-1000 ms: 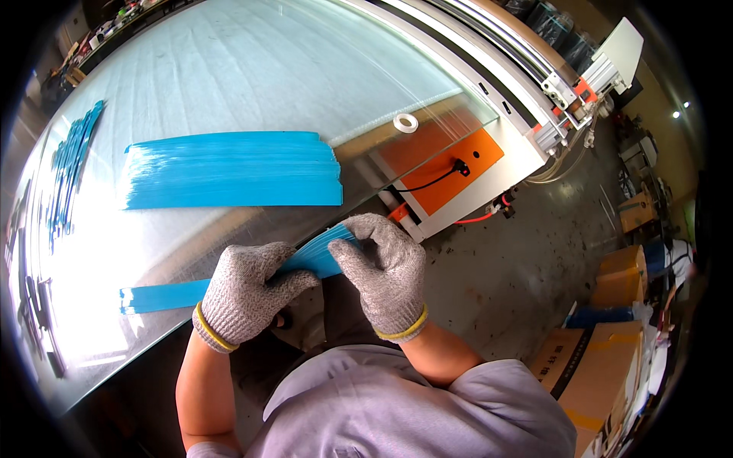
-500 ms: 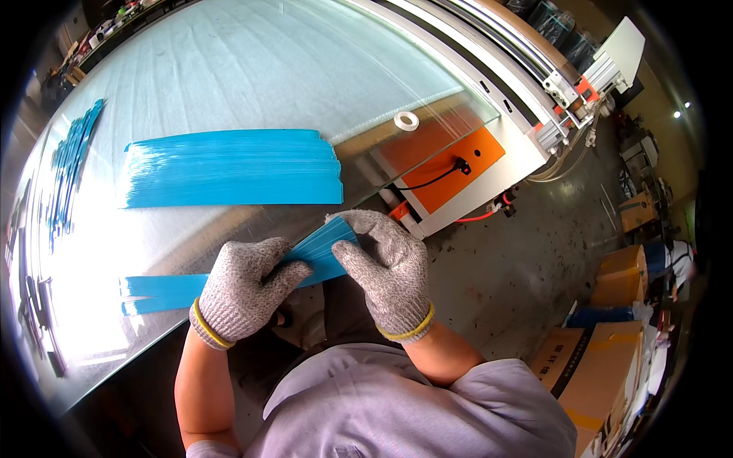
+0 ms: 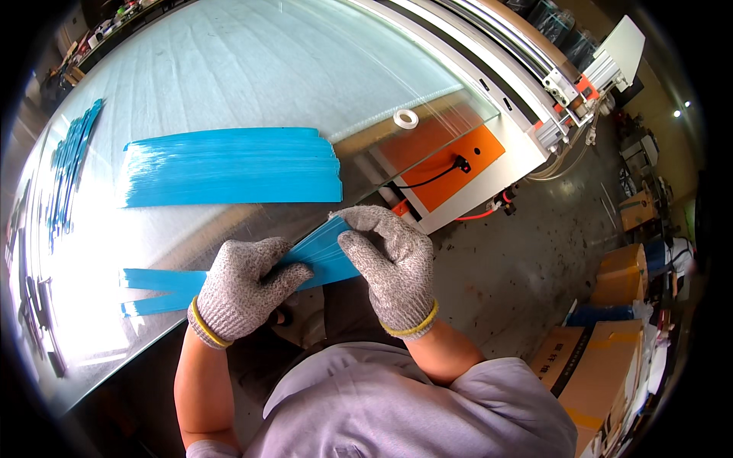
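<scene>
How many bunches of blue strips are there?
3: a fanned blue bunch in the grey-gloved left hand and right hand, a wide blue stack on the glass tabletop, and a loose blue bunch farther left. Others may be hidden.

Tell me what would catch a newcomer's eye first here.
Probably the bright-blue spread of strips on the glass tabletop, left of centre. Below it, the gloved left hand and gloved right hand hold a smaller blue bundle, its left end split in two. To the right, an orange panel, partly under the glass, stands out.

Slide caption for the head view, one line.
Gloved left hand and right hand hold fanned blue strips near a larger blue stack on glass surface.
</scene>
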Demonstrator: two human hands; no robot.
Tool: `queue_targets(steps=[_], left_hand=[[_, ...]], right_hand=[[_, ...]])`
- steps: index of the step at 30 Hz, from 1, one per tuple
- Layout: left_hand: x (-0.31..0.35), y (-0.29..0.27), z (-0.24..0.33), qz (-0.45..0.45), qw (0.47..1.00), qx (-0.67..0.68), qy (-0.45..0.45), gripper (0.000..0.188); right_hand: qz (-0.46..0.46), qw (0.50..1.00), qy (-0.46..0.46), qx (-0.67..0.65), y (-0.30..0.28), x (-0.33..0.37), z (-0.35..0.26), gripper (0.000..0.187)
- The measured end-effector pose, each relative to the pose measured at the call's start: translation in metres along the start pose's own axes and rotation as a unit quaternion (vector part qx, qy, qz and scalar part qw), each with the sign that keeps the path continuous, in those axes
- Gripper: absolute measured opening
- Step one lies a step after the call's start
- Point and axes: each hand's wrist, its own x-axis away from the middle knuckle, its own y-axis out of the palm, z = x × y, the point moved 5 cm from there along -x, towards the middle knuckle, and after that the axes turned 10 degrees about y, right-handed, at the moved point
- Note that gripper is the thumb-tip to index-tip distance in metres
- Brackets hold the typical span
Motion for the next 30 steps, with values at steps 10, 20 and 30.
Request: queue_targets(steps=[10,20,30], left_hand=[[0.001,-0.001,0.0,0.0,0.999,0.032,-0.037,0.025],[0.002,-0.004,-0.001,0.015,1.0,-0.004,-0.009,0.026],[0.0,-0.005,-0.005,0.026,0.999,-0.028,0.021,0.028]], right_hand=[[-0.02,0.999,-0.029,0.0,0.0,0.002,-0.005,0.025],[-0.007,1.0,-0.006,0.01,-0.01,0.002,-0.002,0.016],[0.002,0.997,-0.014,0.071,-0.01,0.014,0.003,0.012]])
